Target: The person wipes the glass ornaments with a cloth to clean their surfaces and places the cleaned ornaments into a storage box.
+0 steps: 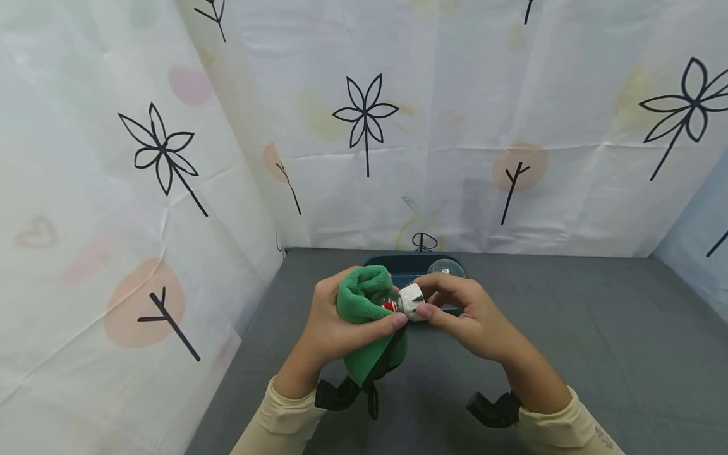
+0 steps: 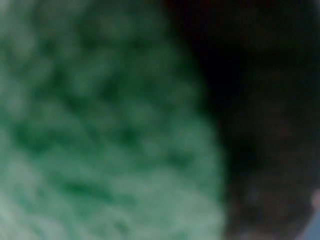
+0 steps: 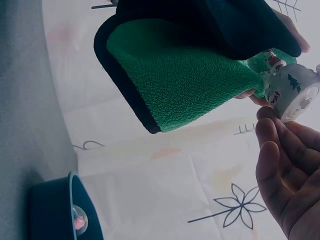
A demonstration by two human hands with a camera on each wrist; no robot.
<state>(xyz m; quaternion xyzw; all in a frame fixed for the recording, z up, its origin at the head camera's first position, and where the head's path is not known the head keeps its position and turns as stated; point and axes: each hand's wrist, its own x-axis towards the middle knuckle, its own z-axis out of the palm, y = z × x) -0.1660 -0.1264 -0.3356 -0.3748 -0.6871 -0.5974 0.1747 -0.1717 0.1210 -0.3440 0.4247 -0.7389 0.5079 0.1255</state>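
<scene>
A small snow globe (image 1: 412,301) with a white base, dark green tree marks and some red inside is held sideways above the table. My left hand (image 1: 335,322) grips a green towel (image 1: 364,303) with a dark border, folded around the globe's clear dome and hiding most of it. With thumb and fingers my right hand (image 1: 478,316) pinches the white base. In the right wrist view, a flap of the towel (image 3: 185,80) hangs beside the base (image 3: 295,90), above the right hand (image 3: 295,175). Blurred green towel (image 2: 110,125) fills much of the left wrist view.
Behind the hands, a dark blue tray (image 1: 387,260) stands on the grey table (image 1: 569,335). It holds a clear globe (image 1: 446,266) with something pink inside, seen in the right wrist view (image 3: 80,220). A patterned white curtain (image 1: 443,145) stands at the back and sides.
</scene>
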